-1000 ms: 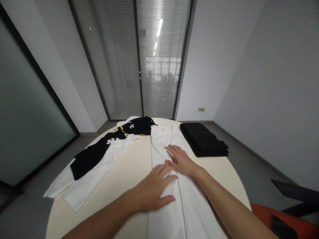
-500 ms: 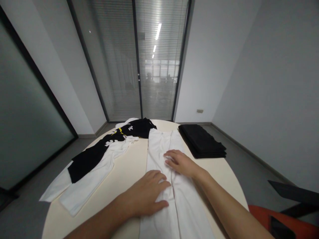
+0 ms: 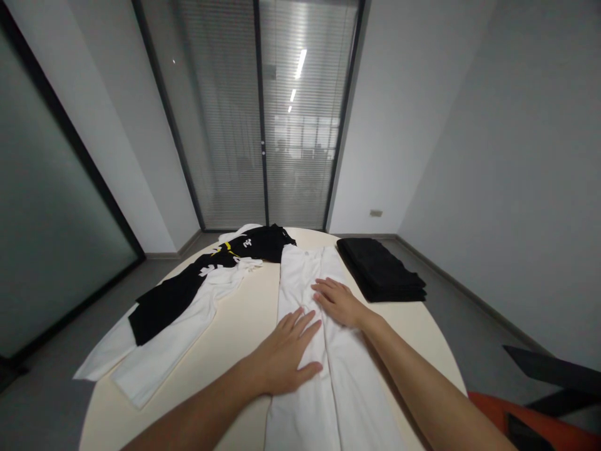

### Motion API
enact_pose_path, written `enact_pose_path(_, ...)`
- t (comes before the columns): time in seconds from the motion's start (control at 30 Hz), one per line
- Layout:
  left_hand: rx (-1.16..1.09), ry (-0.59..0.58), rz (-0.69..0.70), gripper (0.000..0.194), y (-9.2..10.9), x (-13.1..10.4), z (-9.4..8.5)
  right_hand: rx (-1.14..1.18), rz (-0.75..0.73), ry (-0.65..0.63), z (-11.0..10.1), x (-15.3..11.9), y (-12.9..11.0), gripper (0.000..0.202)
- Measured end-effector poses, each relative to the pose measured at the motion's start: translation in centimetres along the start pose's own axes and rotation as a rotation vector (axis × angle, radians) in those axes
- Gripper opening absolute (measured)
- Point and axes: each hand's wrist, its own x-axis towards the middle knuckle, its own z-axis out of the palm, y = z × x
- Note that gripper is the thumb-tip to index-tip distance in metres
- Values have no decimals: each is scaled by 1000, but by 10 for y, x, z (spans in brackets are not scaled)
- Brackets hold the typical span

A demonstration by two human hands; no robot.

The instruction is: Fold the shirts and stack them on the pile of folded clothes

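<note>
White trousers (image 3: pixel 305 275) lie lengthwise on the cream round table (image 3: pixel 248 313), waistband at the far end and legs running toward me. My left hand (image 3: pixel 291 354) rests on the left leg with its fingers spread and thumb out to the right. Farther up, my right hand (image 3: pixel 339 302) lies flat on the trousers below the waistband, palm down, fingers stretched to the left. Neither hand grips the cloth. The near ends of the legs run out of view at the bottom edge.
To the left, black garments (image 3: pixel 176 300) with white and yellow marks lie spread over white garments (image 3: pixel 173 351). At the right stands a stack of folded black cloth (image 3: pixel 380 269). A red chair (image 3: pixel 498 416) is by the table's right edge. Glass doors with blinds (image 3: pixel 300 175) stand behind.
My left hand has slid slightly up the trousers, its fingers spreading wider and pointing farther away. The right hand remains almost where it was. The trousers have hardly shifted.
</note>
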Motion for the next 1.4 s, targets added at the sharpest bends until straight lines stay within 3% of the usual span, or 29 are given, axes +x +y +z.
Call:
enact_pose_path(0.2, 4, 71, 31, 71, 1, -1, 0, -93, 190, 120, -4, 39, -24, 46)
enact_pose_path(0.37, 37, 214, 134, 36, -2, 2, -2, -55, 406, 76, 2, 75, -33, 37)
enact_pose_path(0.47, 35, 267, 161, 24, -6, 5, 0, -47, 486, 70, 6, 88, -33, 25)
enact_pose_path(0.6, 30, 284, 163, 17, -8, 9, 2, -53, 491, 81, 6, 95, -33, 20)
enact_pose_path(0.83, 26, 313, 164, 16, -4, 11, -2, -92, 424, 128, 1, 98, -33, 31)
enact_pose_path(1.0, -28, 275, 150, 28, -10, 10, 2, -99, 344, 87, 0, 91, -29, 30)
enact_pose_path(1.2, -52, 264, 145, 16, -13, 13, 3, -16, 250, 20, -2, 81, -23, 38)
enact_pose_path(1.4, -48, 321, 146, 19, -5, 16, 1, -20, 213, 134, -5, 76, -18, 31)
